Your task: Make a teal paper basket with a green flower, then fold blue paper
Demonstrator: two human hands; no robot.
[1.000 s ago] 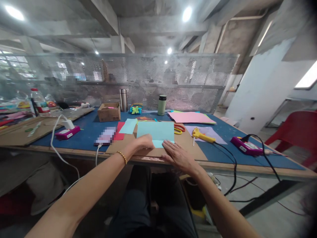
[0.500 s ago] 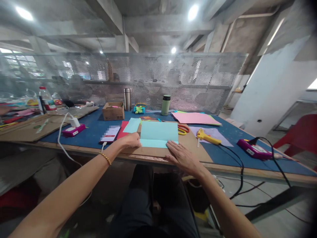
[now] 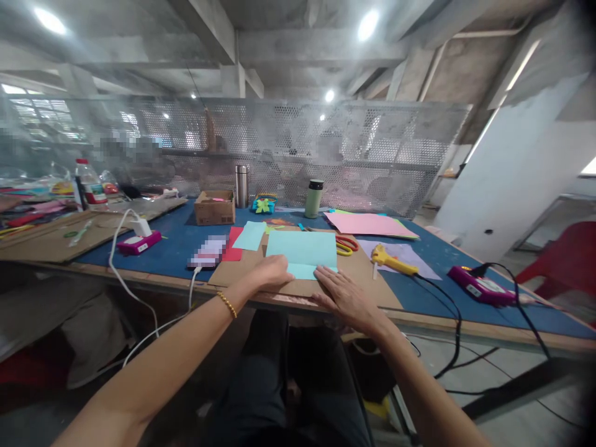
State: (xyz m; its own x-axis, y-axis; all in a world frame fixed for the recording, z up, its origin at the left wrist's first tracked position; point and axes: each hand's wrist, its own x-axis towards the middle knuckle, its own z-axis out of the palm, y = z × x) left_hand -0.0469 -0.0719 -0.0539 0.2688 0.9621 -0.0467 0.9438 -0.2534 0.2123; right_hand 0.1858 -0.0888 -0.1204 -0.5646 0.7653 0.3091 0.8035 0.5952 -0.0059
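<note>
A light blue sheet of paper (image 3: pixel 302 247) lies on a brown cardboard sheet (image 3: pixel 367 288), with a crease across its lower part. My left hand (image 3: pixel 274 272) is closed, its curled fingers on the paper's lower left part below the crease; nothing shows inside them. Flat on the lower right corner rests my right hand (image 3: pixel 342 290), fingers stretched out. A smaller light blue piece (image 3: pixel 250 236) and a red sheet (image 3: pixel 234 245) lie left of the paper. Scissors with red and yellow handles (image 3: pixel 347 246) are at its right edge, partly hidden.
A yellow glue gun (image 3: pixel 393 259) sits on lilac paper (image 3: pixel 426 268) to the right, its black cord hanging over the table edge. A phone (image 3: pixel 208 252) lies left. Behind stand a cardboard box (image 3: pixel 214 209), a steel flask (image 3: pixel 241 186) and a green bottle (image 3: pixel 313 200).
My left hand has slid rightward from the paper's left edge onto its lower strip. The paper and my right hand keep their places.
</note>
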